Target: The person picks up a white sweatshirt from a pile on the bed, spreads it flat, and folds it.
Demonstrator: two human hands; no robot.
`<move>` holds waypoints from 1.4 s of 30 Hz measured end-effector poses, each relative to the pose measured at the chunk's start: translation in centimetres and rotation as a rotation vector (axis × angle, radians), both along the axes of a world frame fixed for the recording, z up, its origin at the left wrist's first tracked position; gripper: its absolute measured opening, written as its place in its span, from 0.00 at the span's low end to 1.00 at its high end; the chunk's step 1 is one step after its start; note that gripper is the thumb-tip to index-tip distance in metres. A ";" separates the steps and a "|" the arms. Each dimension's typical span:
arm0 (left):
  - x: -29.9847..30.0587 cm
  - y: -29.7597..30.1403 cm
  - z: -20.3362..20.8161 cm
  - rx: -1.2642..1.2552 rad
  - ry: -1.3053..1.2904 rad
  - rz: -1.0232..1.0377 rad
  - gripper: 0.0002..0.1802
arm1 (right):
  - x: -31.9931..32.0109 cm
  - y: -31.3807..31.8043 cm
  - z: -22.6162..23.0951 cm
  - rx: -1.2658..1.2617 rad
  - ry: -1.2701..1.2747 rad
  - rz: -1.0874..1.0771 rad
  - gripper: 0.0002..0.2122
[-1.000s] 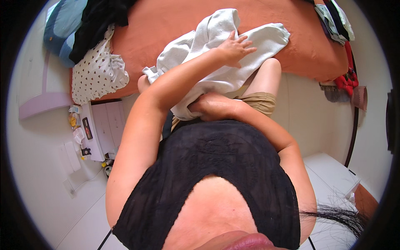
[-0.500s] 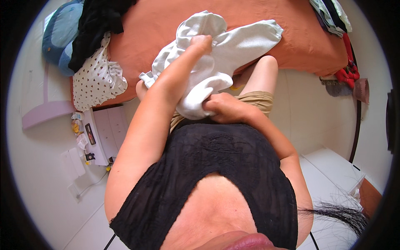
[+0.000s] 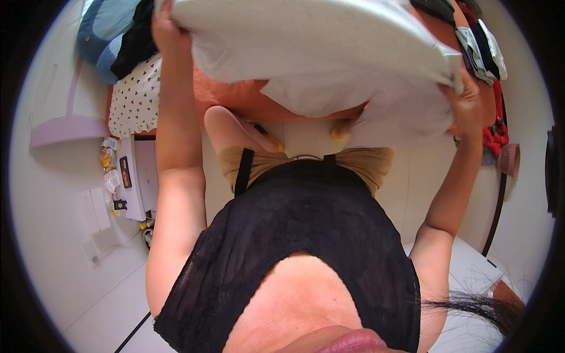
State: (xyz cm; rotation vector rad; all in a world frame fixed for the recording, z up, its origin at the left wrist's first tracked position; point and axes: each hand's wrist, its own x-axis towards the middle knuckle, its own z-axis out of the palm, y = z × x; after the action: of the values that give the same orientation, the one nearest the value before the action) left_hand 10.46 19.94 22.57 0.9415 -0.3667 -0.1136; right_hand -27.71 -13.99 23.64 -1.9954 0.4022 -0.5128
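Nearest is the person's sheer, crinkled black fabric top (image 3: 294, 212), then creased tan cloth shorts (image 3: 362, 165). Beyond, the right hand (image 3: 465, 100), fingers curled in, grips one corner of a soft, pale grey-white cloth garment (image 3: 312, 41), and the left hand (image 3: 169, 29) is closed on its opposite edge, the fabric spread between them in broad, partly blurred folds. Behind it are a bed's lightly wrinkled orange sheet (image 3: 226, 97), a white cloth with small dark motifs (image 3: 138, 97), a rounded blue plush-like shape (image 3: 94, 35) and, at right, flat-folded clothes (image 3: 477, 50).
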 end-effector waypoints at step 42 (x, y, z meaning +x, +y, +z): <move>-4.7 2.7 -11.1 0.946 -0.704 -0.052 0.06 | 4.9 5.7 5.7 -0.799 -0.164 -0.083 0.24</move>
State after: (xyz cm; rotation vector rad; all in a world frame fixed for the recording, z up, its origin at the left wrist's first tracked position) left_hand 5.76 22.60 11.48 1.9104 -1.0374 0.0115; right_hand -22.80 -8.28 29.35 -2.6732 0.1834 -0.9954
